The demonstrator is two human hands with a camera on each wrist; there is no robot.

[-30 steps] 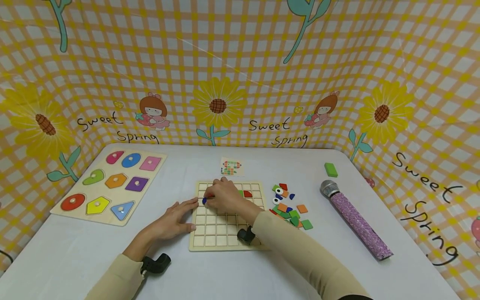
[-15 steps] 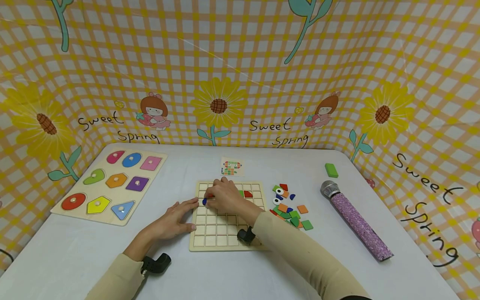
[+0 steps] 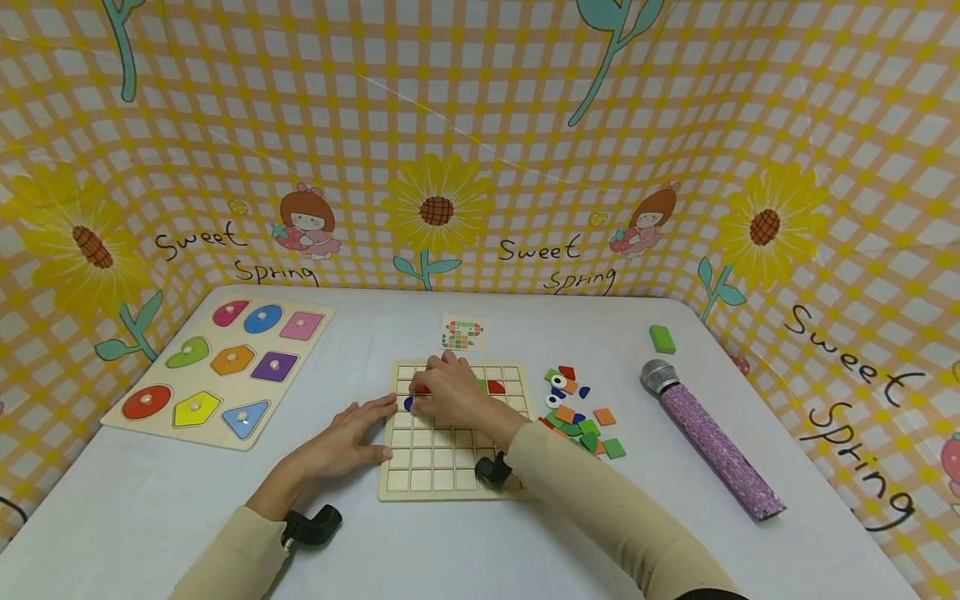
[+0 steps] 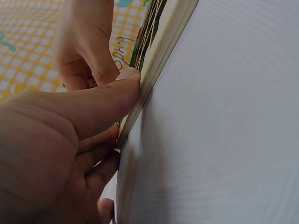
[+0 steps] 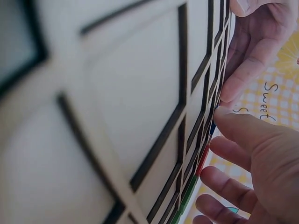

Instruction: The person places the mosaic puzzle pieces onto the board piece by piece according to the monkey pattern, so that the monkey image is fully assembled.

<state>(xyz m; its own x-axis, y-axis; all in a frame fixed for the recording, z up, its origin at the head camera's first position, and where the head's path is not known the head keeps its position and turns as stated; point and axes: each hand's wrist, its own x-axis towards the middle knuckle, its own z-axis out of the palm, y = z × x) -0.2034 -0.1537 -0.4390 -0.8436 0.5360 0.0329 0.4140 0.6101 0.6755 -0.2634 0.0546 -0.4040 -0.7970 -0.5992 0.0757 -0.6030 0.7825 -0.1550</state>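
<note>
A pale wooden grid board (image 3: 422,492) lies flat in the middle of the table. My left hand (image 3: 333,446) is at its left edge in the head view, thumb and fingers extended against the rim; in the left wrist view the thumb (image 4: 107,100) rests on that edge. Over the board's upper left cells, my right hand (image 3: 450,393) pinches a small blue piece (image 3: 408,403), its thumb on it in the right wrist view. Red and green pieces sit in the row behind, including a red quarter-round piece (image 3: 496,387); my right hand partly hides this row.
Right of the board lie several loose coloured pieces (image 3: 589,429). A picture card (image 3: 464,333) is behind it. At the left is a knobbed shape puzzle (image 3: 251,342). A glittery microphone (image 3: 708,433) and a green block (image 3: 662,339) are at the right.
Both hands stay almost still; the right fingers shift only slightly at the blue piece. The board and loose pieces remain where they were.
</note>
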